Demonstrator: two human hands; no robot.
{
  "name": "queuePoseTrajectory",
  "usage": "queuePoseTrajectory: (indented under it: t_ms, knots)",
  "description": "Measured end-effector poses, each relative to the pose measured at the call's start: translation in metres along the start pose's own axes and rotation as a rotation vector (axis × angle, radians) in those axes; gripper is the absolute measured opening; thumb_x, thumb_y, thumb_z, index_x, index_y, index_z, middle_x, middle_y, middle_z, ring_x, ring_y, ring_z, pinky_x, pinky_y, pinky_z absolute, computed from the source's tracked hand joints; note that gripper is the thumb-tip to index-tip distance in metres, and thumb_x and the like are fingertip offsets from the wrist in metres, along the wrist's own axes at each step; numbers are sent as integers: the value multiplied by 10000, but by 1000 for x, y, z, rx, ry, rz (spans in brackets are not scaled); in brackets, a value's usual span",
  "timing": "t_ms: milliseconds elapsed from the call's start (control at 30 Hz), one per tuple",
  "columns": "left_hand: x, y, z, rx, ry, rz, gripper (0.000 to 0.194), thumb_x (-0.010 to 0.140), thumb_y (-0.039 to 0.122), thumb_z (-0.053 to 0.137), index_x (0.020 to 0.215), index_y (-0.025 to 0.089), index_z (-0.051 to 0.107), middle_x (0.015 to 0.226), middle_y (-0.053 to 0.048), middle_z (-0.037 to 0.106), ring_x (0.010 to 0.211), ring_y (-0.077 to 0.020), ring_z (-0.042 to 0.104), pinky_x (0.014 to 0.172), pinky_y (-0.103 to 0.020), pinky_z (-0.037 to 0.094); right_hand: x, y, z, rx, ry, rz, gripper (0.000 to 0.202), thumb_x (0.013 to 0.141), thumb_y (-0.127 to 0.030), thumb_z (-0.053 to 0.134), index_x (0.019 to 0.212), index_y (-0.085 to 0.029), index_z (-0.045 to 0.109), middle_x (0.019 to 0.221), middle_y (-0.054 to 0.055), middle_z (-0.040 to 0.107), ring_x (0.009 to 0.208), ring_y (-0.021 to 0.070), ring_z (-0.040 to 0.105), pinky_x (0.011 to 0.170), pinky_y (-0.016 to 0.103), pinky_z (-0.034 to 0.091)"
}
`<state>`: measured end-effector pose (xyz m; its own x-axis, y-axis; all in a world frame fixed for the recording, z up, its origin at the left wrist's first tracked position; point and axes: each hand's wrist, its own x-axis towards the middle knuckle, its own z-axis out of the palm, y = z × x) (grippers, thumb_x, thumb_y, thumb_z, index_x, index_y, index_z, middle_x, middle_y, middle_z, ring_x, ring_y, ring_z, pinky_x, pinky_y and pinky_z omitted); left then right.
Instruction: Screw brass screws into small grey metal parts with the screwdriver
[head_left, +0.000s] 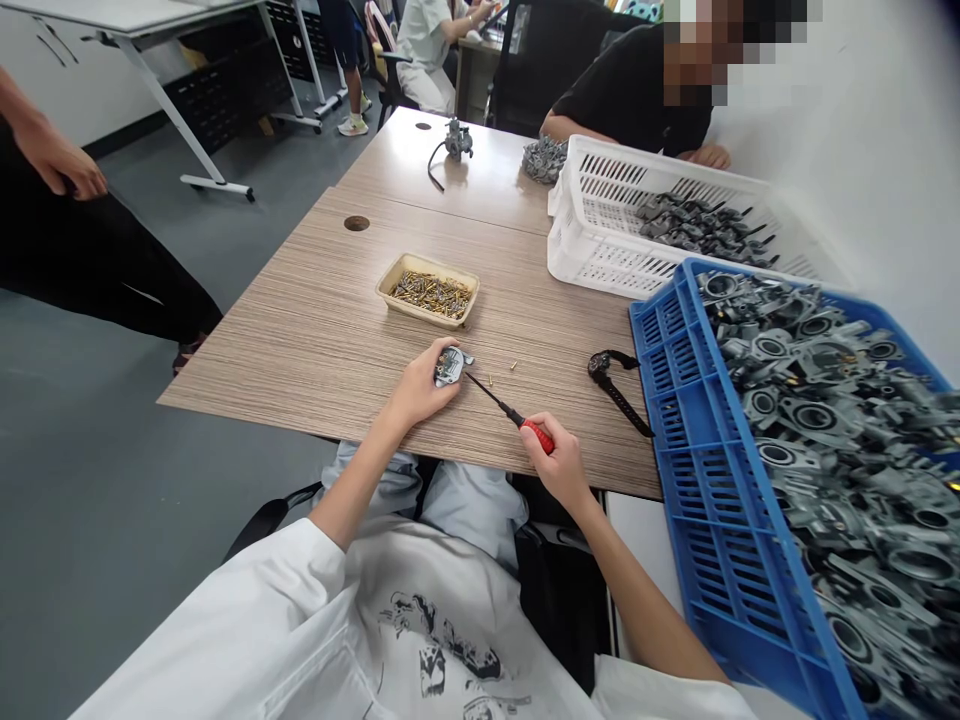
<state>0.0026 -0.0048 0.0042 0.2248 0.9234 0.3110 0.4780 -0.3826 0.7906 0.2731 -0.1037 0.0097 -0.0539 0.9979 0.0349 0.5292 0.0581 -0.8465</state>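
Note:
My left hand (421, 384) holds a small grey metal part (451, 364) down on the wooden table (300, 330). My right hand (556, 466) grips a screwdriver (510, 411) by its red and black handle. The thin shaft slants up to the left and its tip meets the metal part. Two small brass screws (502, 371) lie loose on the table just right of the part.
A beige tray (428, 290) of brass screws sits behind the part. A black wristwatch (616, 385) lies to the right. A blue crate (795, 470) and a white crate (675, 225) hold several grey metal castings. One person sits across the table, another stands at the left.

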Motion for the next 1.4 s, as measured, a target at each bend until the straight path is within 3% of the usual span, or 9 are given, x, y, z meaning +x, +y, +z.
queuePoseTrajectory:
  t_ms: [1400]
  knots:
    - [0,-2,2,8,18,20,584,801,139,640,1371,216,537,1286,-70,706,1146,-231,683,1030,-345,527,0,2,0,1,2,-10,256,1015,-460,580,934,-225,642,699,-5,615,653,177,597,596,273,456]
